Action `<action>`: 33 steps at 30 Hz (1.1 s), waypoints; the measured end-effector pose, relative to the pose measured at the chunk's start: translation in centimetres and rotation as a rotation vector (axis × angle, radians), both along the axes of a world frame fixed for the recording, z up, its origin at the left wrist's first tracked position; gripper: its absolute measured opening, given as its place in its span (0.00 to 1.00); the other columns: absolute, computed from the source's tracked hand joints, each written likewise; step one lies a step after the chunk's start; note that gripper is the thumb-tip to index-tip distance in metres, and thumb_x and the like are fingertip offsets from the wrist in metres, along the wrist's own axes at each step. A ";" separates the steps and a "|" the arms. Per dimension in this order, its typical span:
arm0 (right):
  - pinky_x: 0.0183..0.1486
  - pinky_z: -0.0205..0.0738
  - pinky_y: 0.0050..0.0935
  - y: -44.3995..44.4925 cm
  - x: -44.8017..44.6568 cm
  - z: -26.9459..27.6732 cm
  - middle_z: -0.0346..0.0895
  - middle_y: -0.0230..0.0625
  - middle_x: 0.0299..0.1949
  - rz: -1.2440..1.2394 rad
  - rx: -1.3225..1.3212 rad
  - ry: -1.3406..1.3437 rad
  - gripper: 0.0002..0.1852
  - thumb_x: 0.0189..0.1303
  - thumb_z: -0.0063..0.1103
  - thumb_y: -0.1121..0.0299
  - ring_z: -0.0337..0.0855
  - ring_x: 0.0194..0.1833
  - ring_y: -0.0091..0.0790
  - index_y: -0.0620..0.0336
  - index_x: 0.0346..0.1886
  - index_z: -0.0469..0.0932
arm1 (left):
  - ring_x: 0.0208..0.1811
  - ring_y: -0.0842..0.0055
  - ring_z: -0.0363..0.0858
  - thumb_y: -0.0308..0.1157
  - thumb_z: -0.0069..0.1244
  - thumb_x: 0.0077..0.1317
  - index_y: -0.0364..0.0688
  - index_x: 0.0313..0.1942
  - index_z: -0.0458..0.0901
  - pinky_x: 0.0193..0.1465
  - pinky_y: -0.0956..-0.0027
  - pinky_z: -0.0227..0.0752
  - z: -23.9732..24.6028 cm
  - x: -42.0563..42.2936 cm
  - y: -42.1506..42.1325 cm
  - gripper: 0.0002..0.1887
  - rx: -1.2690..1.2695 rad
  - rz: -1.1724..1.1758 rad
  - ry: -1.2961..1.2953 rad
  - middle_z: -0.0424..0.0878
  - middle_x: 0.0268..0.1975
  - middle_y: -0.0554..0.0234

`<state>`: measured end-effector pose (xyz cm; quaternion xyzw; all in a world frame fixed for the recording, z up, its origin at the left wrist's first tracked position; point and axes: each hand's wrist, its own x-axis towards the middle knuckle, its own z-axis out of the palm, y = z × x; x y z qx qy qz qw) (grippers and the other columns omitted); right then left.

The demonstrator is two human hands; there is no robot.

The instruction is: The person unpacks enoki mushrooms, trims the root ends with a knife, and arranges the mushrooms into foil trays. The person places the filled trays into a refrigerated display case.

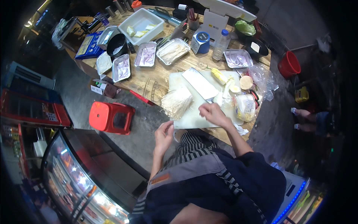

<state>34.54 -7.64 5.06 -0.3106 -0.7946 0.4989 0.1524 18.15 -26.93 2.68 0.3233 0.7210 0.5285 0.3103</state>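
A bunch of enoki mushrooms (176, 103) lies on the left of a white cutting board (197, 117). Just below it, at the board's lower left corner, my left hand (164, 135) has its fingertips close together; whether something thin is between them cannot be told. My right hand (214, 113) is curled above the board, beside the handle end of a cleaver (200, 84), and its grip is unclear. The cleaver's broad blade rests flat on the board. Napa cabbage pieces (219, 76) lie to its right, near a bagged cabbage (245, 107).
Foil trays of sliced onion (145, 54) and enoki (173, 51) line the wooden table (139, 84). Behind them are a white bin (141, 26) and a plastic bottle (220, 44). A red stool (110, 117) stands left, a red bucket (289, 65) right. A person's legs (304, 113) show at right.
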 end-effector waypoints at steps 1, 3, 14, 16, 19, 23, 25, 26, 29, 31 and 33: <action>0.29 0.72 0.31 1.5 -1.5 -0.3 0.78 0.41 0.20 -0.051 -0.079 0.026 0.13 0.60 0.49 0.67 0.79 0.22 0.31 0.68 0.28 0.78 | 0.39 0.75 0.80 0.29 0.49 0.62 0.32 0.45 0.79 0.44 0.73 0.72 -0.3 -1.1 0.3 0.13 -0.020 -0.018 0.037 0.81 0.39 0.55; 0.26 0.71 0.27 5.0 -4.8 -1.1 0.78 0.36 0.19 -0.174 -0.163 -0.029 0.14 0.61 0.48 0.66 0.78 0.23 0.26 0.68 0.27 0.78 | 0.39 0.75 0.80 0.29 0.49 0.62 0.32 0.45 0.79 0.44 0.73 0.72 -0.4 -3.6 0.7 0.13 -0.135 -0.029 0.031 0.81 0.39 0.56; 0.16 0.78 0.36 18.7 -22.8 -8.4 0.75 0.54 0.29 -0.477 -0.750 0.013 0.18 0.60 0.51 0.67 0.80 0.21 0.42 0.80 0.40 0.69 | 0.35 0.78 0.79 0.30 0.48 0.63 0.30 0.45 0.78 0.41 0.75 0.72 -0.2 -15.7 5.4 0.14 -0.144 -0.132 0.071 0.81 0.36 0.56; 0.17 0.79 0.40 19.0 -24.1 -9.2 0.74 0.56 0.28 -0.542 -0.761 0.018 0.16 0.59 0.49 0.70 0.80 0.21 0.46 0.82 0.37 0.68 | 0.40 0.81 0.77 0.30 0.49 0.64 0.28 0.47 0.76 0.44 0.77 0.70 -1.4 -16.6 7.1 0.15 -0.133 -0.162 -0.090 0.81 0.39 0.60; 0.17 0.79 0.41 19.1 -24.6 -9.5 0.74 0.56 0.26 -0.567 -0.728 0.035 0.14 0.57 0.47 0.74 0.80 0.21 0.46 0.82 0.37 0.68 | 0.46 0.74 0.77 0.31 0.45 0.67 0.27 0.52 0.69 0.51 0.71 0.72 -3.6 -19.3 9.9 0.18 -0.164 -0.152 -0.461 0.77 0.47 0.54; 0.16 0.78 0.39 19.4 -23.7 -8.6 0.75 0.55 0.25 -0.595 -0.720 -0.053 0.12 0.56 0.43 0.77 0.79 0.18 0.43 0.82 0.36 0.69 | 0.53 0.57 0.74 0.30 0.37 0.70 0.28 0.57 0.59 0.58 0.56 0.70 -6.0 -25.5 15.8 0.19 -0.146 0.049 -1.008 0.68 0.55 0.39; 0.13 0.77 0.35 19.6 -23.1 -8.0 0.77 0.55 0.25 -0.563 -0.707 -0.146 0.11 0.55 0.45 0.78 0.80 0.18 0.41 0.82 0.36 0.70 | 0.56 0.51 0.70 0.31 0.34 0.71 0.28 0.59 0.55 0.60 0.50 0.67 -6.8 -27.8 18.6 0.20 -0.079 0.092 -1.181 0.65 0.57 0.34; 0.13 0.76 0.34 19.7 -22.7 -7.6 0.77 0.55 0.25 -0.526 -0.710 -0.206 0.11 0.55 0.46 0.78 0.80 0.18 0.40 0.82 0.36 0.71 | 0.57 0.49 0.69 0.31 0.33 0.71 0.28 0.59 0.54 0.62 0.49 0.65 -7.1 -28.8 19.8 0.21 -0.046 0.077 -1.250 0.64 0.56 0.33; 0.11 0.73 0.29 19.2 -22.0 -7.0 0.78 0.53 0.23 -0.499 -0.700 -0.280 0.10 0.54 0.48 0.78 0.81 0.18 0.37 0.80 0.34 0.73 | 0.57 0.48 0.67 0.34 0.31 0.72 0.28 0.58 0.54 0.62 0.47 0.64 -7.5 -30.7 22.4 0.21 -0.041 0.062 -1.432 0.64 0.56 0.34; 0.10 0.73 0.28 19.0 -21.6 -6.7 0.78 0.52 0.22 -0.463 -0.715 -0.305 0.10 0.54 0.48 0.78 0.81 0.18 0.36 0.79 0.34 0.73 | 0.58 0.49 0.67 0.36 0.30 0.72 0.29 0.58 0.55 0.61 0.46 0.64 -7.6 -31.2 22.7 0.21 -0.060 0.083 -1.440 0.63 0.56 0.37; 0.10 0.72 0.28 19.0 -21.6 -6.6 0.78 0.51 0.22 -0.455 -0.705 -0.366 0.10 0.53 0.49 0.77 0.82 0.18 0.36 0.78 0.35 0.73 | 0.59 0.50 0.66 0.37 0.30 0.72 0.29 0.58 0.55 0.62 0.46 0.64 -7.5 -31.8 22.4 0.21 -0.055 0.114 -1.342 0.62 0.57 0.39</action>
